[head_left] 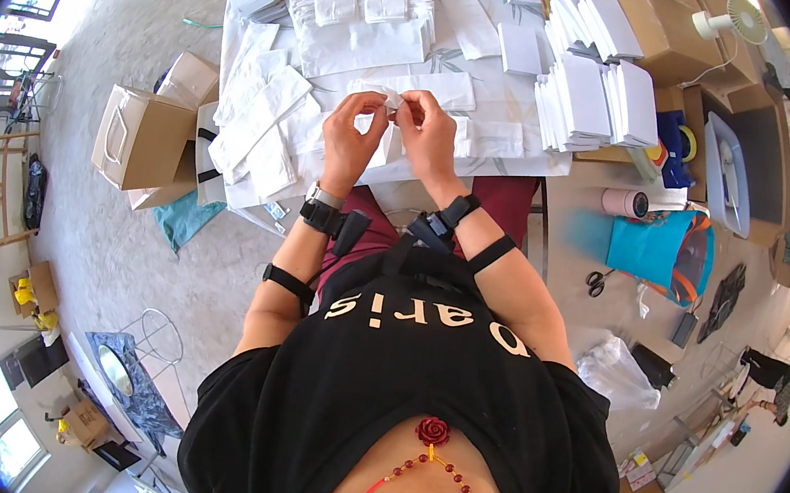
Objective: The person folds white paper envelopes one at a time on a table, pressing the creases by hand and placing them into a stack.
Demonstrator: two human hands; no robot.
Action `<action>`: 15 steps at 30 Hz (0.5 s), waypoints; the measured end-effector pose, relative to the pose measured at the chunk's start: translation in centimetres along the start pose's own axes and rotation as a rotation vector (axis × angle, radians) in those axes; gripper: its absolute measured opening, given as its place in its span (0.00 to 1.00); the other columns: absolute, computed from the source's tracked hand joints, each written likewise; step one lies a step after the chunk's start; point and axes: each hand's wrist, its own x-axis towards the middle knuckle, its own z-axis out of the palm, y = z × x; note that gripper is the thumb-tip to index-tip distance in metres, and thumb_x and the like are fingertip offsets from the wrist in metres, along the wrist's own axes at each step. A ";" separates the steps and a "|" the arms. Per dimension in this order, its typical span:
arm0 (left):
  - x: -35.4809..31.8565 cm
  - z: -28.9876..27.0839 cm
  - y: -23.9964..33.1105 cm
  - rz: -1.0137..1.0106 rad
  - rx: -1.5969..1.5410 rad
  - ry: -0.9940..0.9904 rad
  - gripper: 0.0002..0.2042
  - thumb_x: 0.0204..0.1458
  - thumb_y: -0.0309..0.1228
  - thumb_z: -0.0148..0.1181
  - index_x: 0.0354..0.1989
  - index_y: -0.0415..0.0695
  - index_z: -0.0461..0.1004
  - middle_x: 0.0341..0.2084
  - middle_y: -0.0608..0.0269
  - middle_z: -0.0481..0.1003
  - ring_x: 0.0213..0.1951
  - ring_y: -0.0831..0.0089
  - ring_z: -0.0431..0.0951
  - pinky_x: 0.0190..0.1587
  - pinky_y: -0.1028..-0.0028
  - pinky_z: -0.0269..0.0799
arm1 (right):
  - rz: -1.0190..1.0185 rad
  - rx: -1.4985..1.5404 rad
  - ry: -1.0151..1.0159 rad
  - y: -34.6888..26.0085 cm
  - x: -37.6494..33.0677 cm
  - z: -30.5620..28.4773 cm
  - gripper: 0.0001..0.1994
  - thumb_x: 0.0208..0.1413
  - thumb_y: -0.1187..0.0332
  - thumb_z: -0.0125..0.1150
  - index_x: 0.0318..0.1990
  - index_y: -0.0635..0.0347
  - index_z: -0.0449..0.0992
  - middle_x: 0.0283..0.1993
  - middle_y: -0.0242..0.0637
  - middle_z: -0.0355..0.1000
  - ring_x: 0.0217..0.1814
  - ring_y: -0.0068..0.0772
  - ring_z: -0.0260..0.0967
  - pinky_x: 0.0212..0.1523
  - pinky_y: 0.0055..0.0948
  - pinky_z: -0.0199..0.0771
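Observation:
My left hand [352, 137] and my right hand [429, 141] meet over the near part of the table, thumbs and forefingers pinched. Between the fingertips is a small, thin white piece [392, 98], too small to tell its kind. Under and behind the hands lie flat white strips [442, 89] that look like paper or thin cloth. Loose white pieces [261, 139] overlap in a heap by my left hand. A neat spread of white folded pieces [359, 46] lies farther back. To the right stand stacks of white folded paper [575, 100].
Cardboard boxes flank the table: a brown box [139, 140] on the left, larger ones [668, 34] at the back right. A small fan [737, 21] stands there. On the right are a blue bag [653, 249], a pink cylinder [625, 204] and scissors [596, 282].

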 end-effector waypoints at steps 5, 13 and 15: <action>-0.8 0.9 -1.9 -0.084 0.022 0.042 0.07 0.55 0.22 0.64 0.42 0.35 0.80 0.36 0.57 0.84 0.39 0.72 0.85 0.45 0.73 0.79 | 0.152 0.132 0.072 3.1 -0.1 -0.8 0.06 0.65 0.74 0.58 0.44 0.68 0.76 0.35 0.40 0.82 0.35 0.28 0.83 0.38 0.27 0.82; -2.3 2.6 -3.4 -0.162 0.016 0.080 0.07 0.54 0.22 0.65 0.40 0.36 0.80 0.32 0.55 0.84 0.36 0.68 0.86 0.44 0.71 0.80 | 0.250 0.112 0.039 5.3 -0.8 -1.5 0.06 0.66 0.76 0.56 0.46 0.70 0.76 0.39 0.40 0.81 0.39 0.28 0.83 0.41 0.25 0.84; -2.3 2.7 -3.5 -0.174 0.022 0.086 0.07 0.54 0.22 0.65 0.41 0.36 0.79 0.32 0.54 0.84 0.36 0.68 0.86 0.45 0.71 0.80 | 0.228 0.082 0.037 5.5 -0.8 -1.7 0.06 0.66 0.75 0.57 0.46 0.70 0.77 0.38 0.39 0.81 0.39 0.27 0.83 0.41 0.25 0.84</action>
